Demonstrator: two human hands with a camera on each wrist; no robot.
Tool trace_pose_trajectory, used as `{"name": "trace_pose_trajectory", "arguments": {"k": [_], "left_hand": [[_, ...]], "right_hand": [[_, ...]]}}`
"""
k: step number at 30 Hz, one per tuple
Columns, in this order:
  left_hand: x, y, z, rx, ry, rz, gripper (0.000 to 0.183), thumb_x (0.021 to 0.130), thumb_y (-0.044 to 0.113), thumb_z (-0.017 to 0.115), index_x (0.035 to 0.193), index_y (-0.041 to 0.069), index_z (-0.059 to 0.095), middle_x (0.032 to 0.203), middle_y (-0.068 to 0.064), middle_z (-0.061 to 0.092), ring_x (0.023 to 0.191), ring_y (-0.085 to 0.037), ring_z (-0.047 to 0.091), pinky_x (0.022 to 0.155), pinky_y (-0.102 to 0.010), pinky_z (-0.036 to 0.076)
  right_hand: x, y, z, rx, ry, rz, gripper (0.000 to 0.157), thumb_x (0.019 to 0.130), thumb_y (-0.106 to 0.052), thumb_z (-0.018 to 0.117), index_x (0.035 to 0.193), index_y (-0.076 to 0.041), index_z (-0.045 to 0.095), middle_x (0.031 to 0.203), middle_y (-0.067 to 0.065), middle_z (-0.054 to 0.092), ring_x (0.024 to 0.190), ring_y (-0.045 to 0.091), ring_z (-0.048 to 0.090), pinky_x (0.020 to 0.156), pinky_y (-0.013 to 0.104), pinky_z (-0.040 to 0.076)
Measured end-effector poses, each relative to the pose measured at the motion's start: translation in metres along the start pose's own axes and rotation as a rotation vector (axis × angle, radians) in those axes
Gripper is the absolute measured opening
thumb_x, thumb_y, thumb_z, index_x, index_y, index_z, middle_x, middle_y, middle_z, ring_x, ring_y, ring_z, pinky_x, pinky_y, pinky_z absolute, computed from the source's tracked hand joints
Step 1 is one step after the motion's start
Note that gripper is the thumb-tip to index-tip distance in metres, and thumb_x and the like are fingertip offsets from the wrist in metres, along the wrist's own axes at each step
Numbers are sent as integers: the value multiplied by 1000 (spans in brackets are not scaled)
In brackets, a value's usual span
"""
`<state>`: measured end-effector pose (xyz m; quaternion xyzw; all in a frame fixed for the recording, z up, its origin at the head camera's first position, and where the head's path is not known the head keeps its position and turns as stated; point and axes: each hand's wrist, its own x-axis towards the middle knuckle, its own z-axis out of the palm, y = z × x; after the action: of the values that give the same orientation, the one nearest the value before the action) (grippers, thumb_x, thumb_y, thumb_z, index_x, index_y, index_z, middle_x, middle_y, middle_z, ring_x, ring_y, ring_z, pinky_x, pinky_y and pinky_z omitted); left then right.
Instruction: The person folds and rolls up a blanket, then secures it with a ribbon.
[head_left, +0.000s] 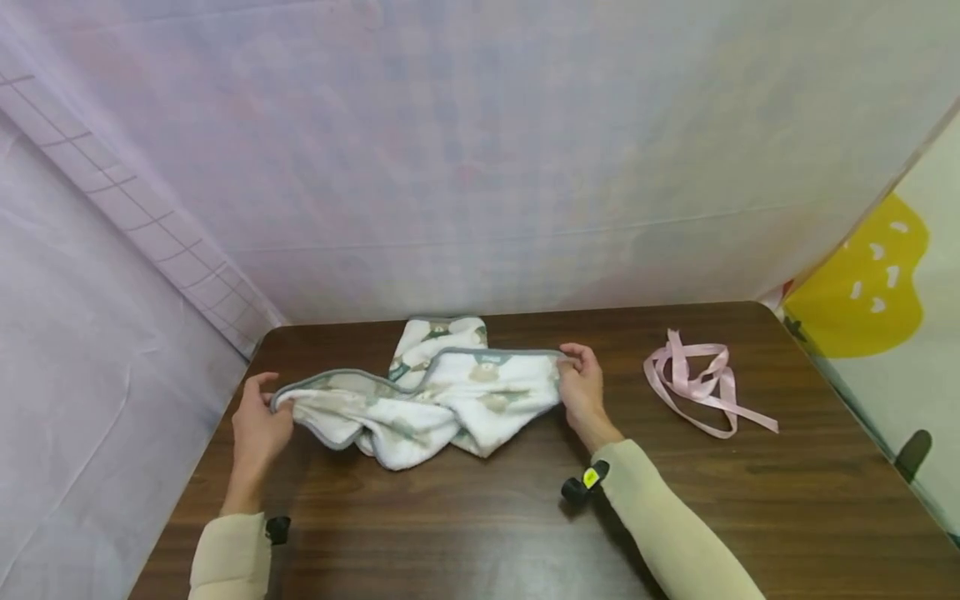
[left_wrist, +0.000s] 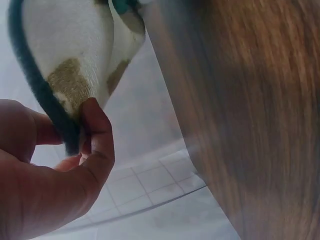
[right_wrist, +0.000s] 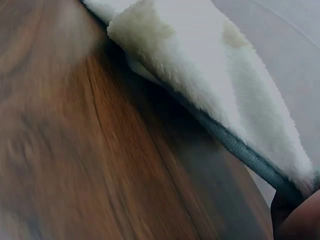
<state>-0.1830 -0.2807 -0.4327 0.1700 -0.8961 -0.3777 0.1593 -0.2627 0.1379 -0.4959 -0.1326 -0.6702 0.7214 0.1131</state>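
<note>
A fluffy white towel [head_left: 491,392] with brown and green animal prints and a grey-green bound edge is stretched between my hands, sagging in folds. My left hand [head_left: 260,423] pinches one corner between thumb and fingers; the left wrist view shows the bound edge [left_wrist: 42,92] held in the fingertips [left_wrist: 97,125]. On the other side, my right hand [head_left: 582,390] grips the opposite corner. Only a bit of that hand [right_wrist: 304,220] shows in the right wrist view, at the towel's corner. Behind the towel lies a folded cloth [head_left: 437,335] of similar print, its front part covered.
A loosely coiled pink ribbon [head_left: 726,403] lies on the brown wooden table [head_left: 465,521], right of my right hand. Pale hanging sheets [head_left: 465,167] stand behind the table and along its left side. A yellow shape [head_left: 870,283] shows on the panel at the right.
</note>
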Motion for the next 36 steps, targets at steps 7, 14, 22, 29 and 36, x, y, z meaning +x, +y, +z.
{"name": "trace_pose_trajectory", "arguments": {"k": [7,14,22,29,36], "left_hand": [[4,-5,-9,15,-2,-27,46,91,5,57,137,4,48,102,-19,59,86,-31,55,69,-35,41],[10,-17,-17,42,-4,-36,46,87,1,53,133,0,50,95,-18,57,80,-30,53,66,-35,39],[13,-23,-20,109,-148,-6,43,84,2,58,127,-2,53,96,-21,62,83,-31,57,66,-33,41],[14,-18,-19,129,-315,18,40,90,15,67,124,-2,58,103,-23,67,89,-31,62,68,-32,44],[17,-6,-12,136,-507,65,48,91,21,70,127,-5,54,102,-21,66,90,-29,60,71,-34,46]], "right_hand": [[13,-3,-27,7,70,-44,23,96,3,49,118,5,54,81,-8,57,71,5,50,62,18,41],[27,-6,-54,-7,133,-57,19,98,0,48,116,1,53,81,-10,57,72,6,51,63,18,43],[44,6,-84,-82,78,-13,25,98,-1,50,122,5,52,84,-12,57,79,4,53,67,17,44],[57,15,-114,-37,6,-6,23,97,1,52,119,7,51,81,-16,60,79,-1,55,69,14,44],[63,10,-128,-36,16,-35,21,97,-1,55,116,4,54,83,-16,62,82,-2,55,72,13,44]]}}
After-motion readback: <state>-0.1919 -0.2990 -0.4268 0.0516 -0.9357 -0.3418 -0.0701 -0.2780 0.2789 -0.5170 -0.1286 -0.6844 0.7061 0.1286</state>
